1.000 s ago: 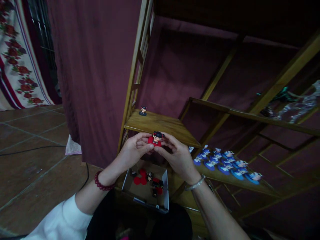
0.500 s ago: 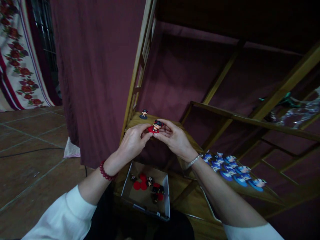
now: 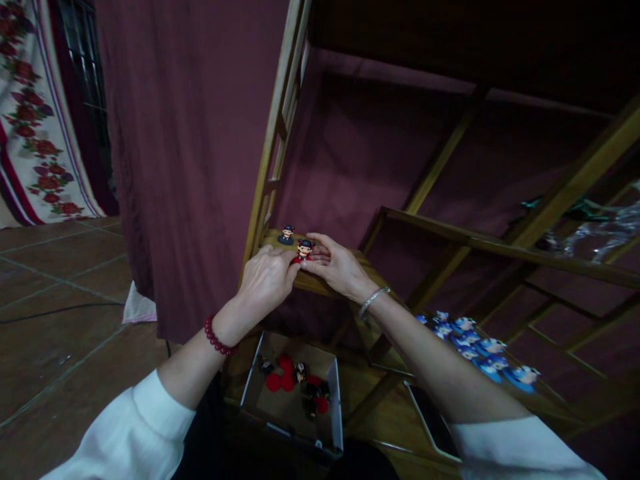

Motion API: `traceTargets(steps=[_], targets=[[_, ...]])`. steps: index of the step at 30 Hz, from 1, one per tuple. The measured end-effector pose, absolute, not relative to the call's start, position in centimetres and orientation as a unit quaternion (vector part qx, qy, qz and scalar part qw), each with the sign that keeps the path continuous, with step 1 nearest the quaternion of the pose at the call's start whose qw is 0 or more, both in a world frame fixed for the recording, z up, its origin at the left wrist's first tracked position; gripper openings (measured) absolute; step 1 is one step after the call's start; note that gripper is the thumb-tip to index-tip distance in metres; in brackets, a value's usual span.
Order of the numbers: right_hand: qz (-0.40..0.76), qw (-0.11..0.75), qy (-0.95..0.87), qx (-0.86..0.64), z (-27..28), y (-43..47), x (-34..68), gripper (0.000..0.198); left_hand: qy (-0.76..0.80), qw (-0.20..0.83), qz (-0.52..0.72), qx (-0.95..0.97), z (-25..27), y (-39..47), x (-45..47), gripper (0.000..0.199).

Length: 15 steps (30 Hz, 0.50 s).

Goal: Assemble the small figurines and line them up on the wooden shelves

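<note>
Between my two hands is a small figurine (image 3: 305, 250) with black hair in two buns and a red base. The fingers of my left hand (image 3: 270, 273) close on the left side of its base. My right hand (image 3: 337, 267) pinches the base from the right, thumb in front and other fingers behind. The figurine is at the wooden shelf (image 3: 320, 285); whether its base touches the board I cannot tell. Just behind it to the left, a similar figurine on a dark base (image 3: 286, 235) stands upright on the shelf.
Below my hands, an open cardboard box (image 3: 253, 383) holds several red and black figurines. Several blue-and-white figurines (image 3: 475, 347) stand on a lower shelf to the right. A dark flat device (image 3: 433, 417) lies under my right forearm. A wooden post (image 3: 273, 127) rises at the left.
Both hands have moved the red-based figurine slightly left, closer to the dark-based one on the shelf. My right forearm has shifted, showing more of the dark flat device.
</note>
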State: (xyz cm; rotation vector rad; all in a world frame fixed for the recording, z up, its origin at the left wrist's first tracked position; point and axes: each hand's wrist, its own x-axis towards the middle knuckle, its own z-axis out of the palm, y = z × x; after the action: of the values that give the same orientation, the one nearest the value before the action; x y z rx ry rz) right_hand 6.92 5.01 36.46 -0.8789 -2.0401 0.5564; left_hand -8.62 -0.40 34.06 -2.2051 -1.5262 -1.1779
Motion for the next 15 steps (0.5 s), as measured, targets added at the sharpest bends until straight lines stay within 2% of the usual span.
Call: traceTargets(steps=[15], targets=[[0.173, 0.385, -0.820, -0.386, 36.8, 8.3, 8.0, 0.052, -0.522, 0.116, -0.315, -0.784, 35.2, 2.0, -7.5, 0.032]])
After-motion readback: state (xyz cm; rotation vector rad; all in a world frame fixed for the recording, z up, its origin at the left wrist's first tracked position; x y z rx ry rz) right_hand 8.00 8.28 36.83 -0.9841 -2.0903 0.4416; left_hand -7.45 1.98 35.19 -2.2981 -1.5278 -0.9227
